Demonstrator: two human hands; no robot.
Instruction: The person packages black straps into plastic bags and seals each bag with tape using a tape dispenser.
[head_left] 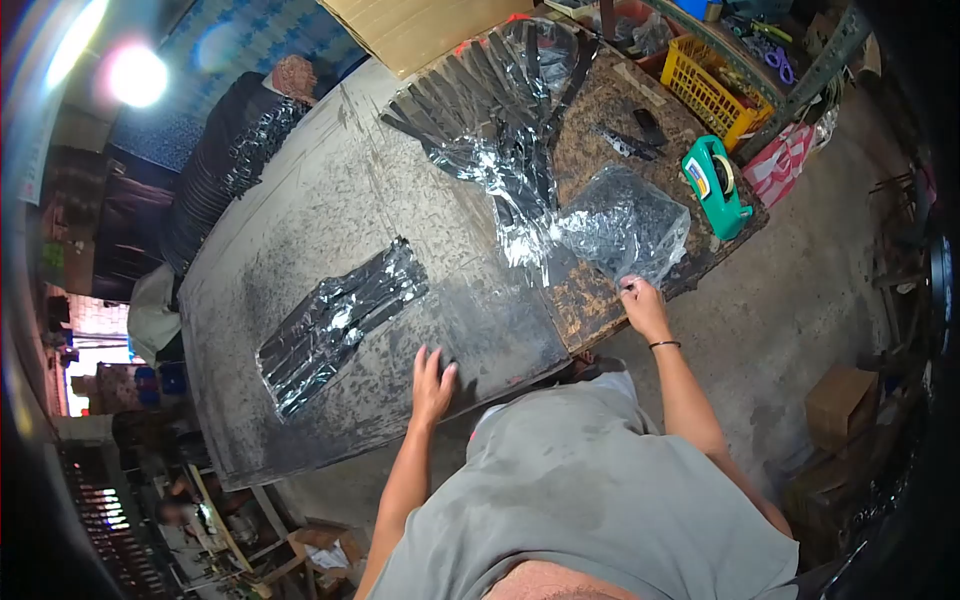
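My right hand (645,305) is closed at the near corner of a clear plastic bag (628,222), its thumb and fingers pinched together there. The bag lies spread on the brown, worn part of the tabletop. My left hand (432,385) is over the table's near edge, fingers extended and holding nothing. Beyond it and to the left is a clear plastic pack of long black strips (340,330), lying flat. A larger bundle of black strips (490,115), fanned out and partly under shiny plastic, lies at the far side, beside the bag.
A green tape dispenser (714,188) stands near the table's right edge. Small black pieces (635,138) lie behind the bag. A yellow basket (712,88) and a cardboard box (405,30) are at the back. Dark wrapped bundles (225,165) stand beyond the table's left side.
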